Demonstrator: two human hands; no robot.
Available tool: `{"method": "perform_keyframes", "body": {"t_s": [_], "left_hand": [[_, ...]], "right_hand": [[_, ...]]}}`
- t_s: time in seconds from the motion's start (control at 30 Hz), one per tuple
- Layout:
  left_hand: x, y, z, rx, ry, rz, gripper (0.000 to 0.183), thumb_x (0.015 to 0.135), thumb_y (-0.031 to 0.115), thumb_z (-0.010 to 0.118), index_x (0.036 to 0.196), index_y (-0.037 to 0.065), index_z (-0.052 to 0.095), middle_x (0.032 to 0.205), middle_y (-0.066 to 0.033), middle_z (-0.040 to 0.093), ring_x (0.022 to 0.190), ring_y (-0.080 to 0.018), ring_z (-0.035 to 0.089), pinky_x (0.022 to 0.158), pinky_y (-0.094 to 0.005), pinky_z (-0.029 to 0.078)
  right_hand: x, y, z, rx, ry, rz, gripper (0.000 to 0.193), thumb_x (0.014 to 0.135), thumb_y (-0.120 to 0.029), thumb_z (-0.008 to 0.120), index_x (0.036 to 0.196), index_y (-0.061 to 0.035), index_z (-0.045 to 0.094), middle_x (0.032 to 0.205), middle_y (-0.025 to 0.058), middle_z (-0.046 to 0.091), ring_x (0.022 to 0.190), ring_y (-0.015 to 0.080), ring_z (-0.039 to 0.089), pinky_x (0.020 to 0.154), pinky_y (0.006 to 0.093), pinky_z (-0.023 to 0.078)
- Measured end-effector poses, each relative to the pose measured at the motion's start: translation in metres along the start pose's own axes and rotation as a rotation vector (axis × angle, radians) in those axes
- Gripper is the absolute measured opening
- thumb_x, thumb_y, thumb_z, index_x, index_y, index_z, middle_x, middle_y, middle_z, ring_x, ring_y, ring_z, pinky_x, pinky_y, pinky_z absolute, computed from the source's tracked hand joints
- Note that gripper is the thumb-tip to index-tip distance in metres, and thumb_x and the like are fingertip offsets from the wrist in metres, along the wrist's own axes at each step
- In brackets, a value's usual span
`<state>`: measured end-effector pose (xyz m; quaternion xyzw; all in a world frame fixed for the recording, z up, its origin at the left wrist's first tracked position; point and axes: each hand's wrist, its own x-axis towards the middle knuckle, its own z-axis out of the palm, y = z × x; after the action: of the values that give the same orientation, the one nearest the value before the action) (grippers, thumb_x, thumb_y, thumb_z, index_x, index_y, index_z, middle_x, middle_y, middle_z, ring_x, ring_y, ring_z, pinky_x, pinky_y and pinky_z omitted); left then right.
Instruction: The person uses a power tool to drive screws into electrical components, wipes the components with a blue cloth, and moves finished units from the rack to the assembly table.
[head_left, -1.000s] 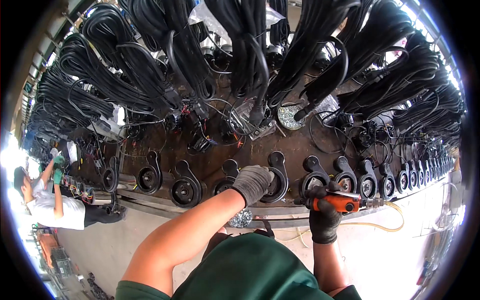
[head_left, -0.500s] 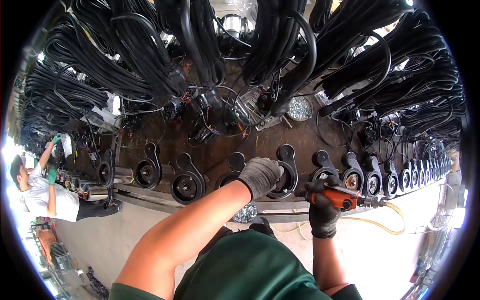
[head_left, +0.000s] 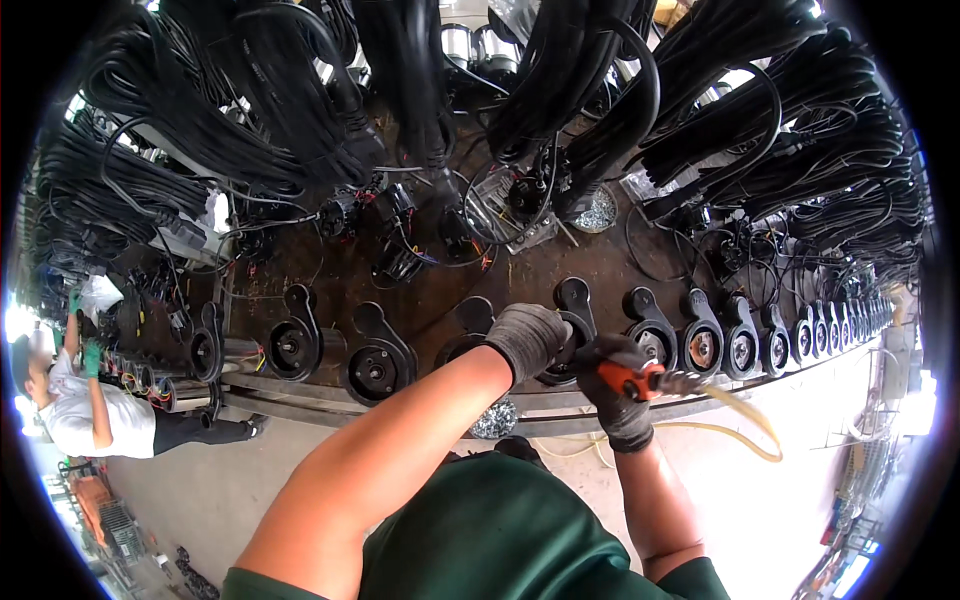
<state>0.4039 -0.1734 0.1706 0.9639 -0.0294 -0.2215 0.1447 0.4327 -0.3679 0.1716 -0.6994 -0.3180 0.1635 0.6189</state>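
Note:
In a grey work glove, my left hand (head_left: 528, 340) is at a black round housing with an upright lug (head_left: 575, 300). Its fingers are curled in over the housing's face, and whatever they pinch is hidden. My right hand (head_left: 612, 395), in a dark glove, grips an orange air screwdriver (head_left: 635, 380) just right of that housing. The tool's front end points left toward the housing and is covered by the glove. A yellowish air hose (head_left: 750, 415) trails from its back end. Another such housing (head_left: 652, 340) stands just right of the tool.
Similar housings (head_left: 380, 365) line the brown bench's (head_left: 345, 255) front edge. Bundles of black cable (head_left: 400, 90) hang above. A bowl of small metal parts (head_left: 597, 212) sits behind, and another heap of metal parts (head_left: 495, 420) is below the edge. A co-worker (head_left: 105, 410) stands far left.
My right hand has carried the air screwdriver left, up to the housing by my left hand, and turned it. My left hand stays at the same housing.

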Motion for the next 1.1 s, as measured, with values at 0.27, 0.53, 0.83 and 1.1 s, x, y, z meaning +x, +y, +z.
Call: {"method": "perform_keyframes", "body": {"t_s": [0.27, 0.53, 0.83, 1.1], "left_hand": [[0.001, 0.000, 0.003, -0.050, 0.015, -0.036, 0.025, 0.082, 0.018, 0.072, 0.104, 0.008, 0.075, 0.102, -0.0146, 0.076, 0.098, -0.0318, 0.074, 0.081, -0.0446, 0.060], [-0.010, 0.004, -0.007, -0.077, 0.089, -0.016, 0.021, 0.083, 0.019, 0.071, 0.100, 0.007, 0.077, 0.092, -0.0142, 0.077, 0.091, -0.0328, 0.075, 0.074, -0.0453, 0.060], [-0.005, 0.003, -0.002, -0.068, 0.072, -0.019, 0.021, 0.082, 0.019, 0.071, 0.099, 0.007, 0.076, 0.093, -0.0143, 0.077, 0.092, -0.0331, 0.075, 0.076, -0.0450, 0.060], [0.006, -0.004, 0.020, -0.087, 0.150, 0.034, 0.034, 0.083, 0.019, 0.070, 0.117, 0.021, 0.071, 0.101, -0.0102, 0.076, 0.095, -0.0333, 0.073, 0.078, -0.0448, 0.059]], "right_hand": [[0.002, -0.006, 0.022, 0.102, -0.030, -0.028, 0.038, 0.078, 0.006, 0.076, 0.112, -0.0033, 0.061, 0.099, 0.0084, 0.069, 0.089, 0.0169, 0.067, 0.084, 0.0333, 0.057], [-0.002, 0.016, 0.022, 0.174, 0.067, 0.013, 0.037, 0.082, 0.008, 0.070, 0.115, -0.0040, 0.060, 0.102, 0.0072, 0.068, 0.094, 0.0175, 0.066, 0.087, 0.0334, 0.056], [-0.004, 0.009, 0.033, 0.258, 0.139, 0.034, 0.040, 0.078, 0.007, 0.070, 0.115, -0.0027, 0.060, 0.100, 0.0077, 0.068, 0.090, 0.0173, 0.066, 0.083, 0.0326, 0.056], [-0.007, 0.024, 0.024, 0.190, 0.044, -0.007, 0.044, 0.076, 0.005, 0.079, 0.117, -0.0043, 0.064, 0.107, 0.0071, 0.069, 0.099, 0.0184, 0.066, 0.089, 0.0349, 0.056]]}}
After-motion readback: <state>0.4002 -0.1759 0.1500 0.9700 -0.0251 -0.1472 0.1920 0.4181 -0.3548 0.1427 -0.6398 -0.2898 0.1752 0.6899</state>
